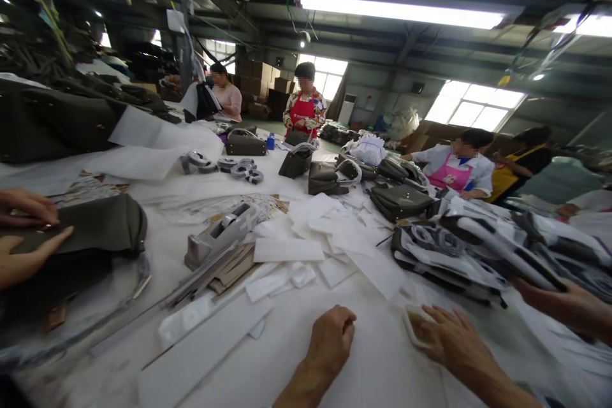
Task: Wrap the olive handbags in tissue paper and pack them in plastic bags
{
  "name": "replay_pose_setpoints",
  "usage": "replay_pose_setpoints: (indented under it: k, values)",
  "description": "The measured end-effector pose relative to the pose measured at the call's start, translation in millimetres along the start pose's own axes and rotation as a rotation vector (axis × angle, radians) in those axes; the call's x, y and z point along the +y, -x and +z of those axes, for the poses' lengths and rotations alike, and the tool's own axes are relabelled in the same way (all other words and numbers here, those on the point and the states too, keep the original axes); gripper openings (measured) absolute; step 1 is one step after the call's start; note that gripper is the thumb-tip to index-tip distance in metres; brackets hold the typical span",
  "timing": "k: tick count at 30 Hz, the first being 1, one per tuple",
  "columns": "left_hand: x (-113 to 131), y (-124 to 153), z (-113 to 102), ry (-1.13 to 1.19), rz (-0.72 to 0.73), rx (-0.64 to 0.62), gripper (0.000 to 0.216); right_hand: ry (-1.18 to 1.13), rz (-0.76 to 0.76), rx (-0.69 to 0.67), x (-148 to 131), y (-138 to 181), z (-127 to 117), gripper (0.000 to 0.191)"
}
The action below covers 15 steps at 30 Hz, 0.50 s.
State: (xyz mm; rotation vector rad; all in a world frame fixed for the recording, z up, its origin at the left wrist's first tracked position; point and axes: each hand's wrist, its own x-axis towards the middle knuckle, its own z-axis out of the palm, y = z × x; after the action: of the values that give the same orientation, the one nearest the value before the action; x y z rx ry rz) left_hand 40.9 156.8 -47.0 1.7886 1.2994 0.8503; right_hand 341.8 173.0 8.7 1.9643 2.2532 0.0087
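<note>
My left hand (pixel 332 339) rests on the white table covering (pixel 268 363) at the bottom centre, curled into a fist with nothing visible in it. Just to its right, my right hand (pixel 442 331) lies fingers-down on a small white foam piece (pixel 412 330), fingers bent over it. White paper and foam sheets (pixel 287 250) lie scattered just beyond both hands. A grey tape dispenser (pixel 220 234) sits further left.
Another person's hands (pixel 23 236) press an olive handbag (pixel 95 226) at the left edge; a third hand (pixel 568 306) reaches in at right. Dark olive handbags (pixel 399 201) and wrapped straps (pixel 478 248) crowd the right side. Several workers stand or sit across the table.
</note>
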Motion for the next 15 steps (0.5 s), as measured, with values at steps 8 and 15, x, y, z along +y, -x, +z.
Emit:
replay_pose_setpoints:
  k: [8,15]
  values:
    - [-10.6,-5.4,-2.1,-0.12,0.089,-0.11,0.03,-0.309,-0.036,0.288,-57.2,-90.3,-102.0,0.02]
    - [-26.7,-26.3,7.1,-0.097,0.067,-0.172,0.031,-0.706,0.132,0.41,-112.4,-234.9,-129.2,0.019]
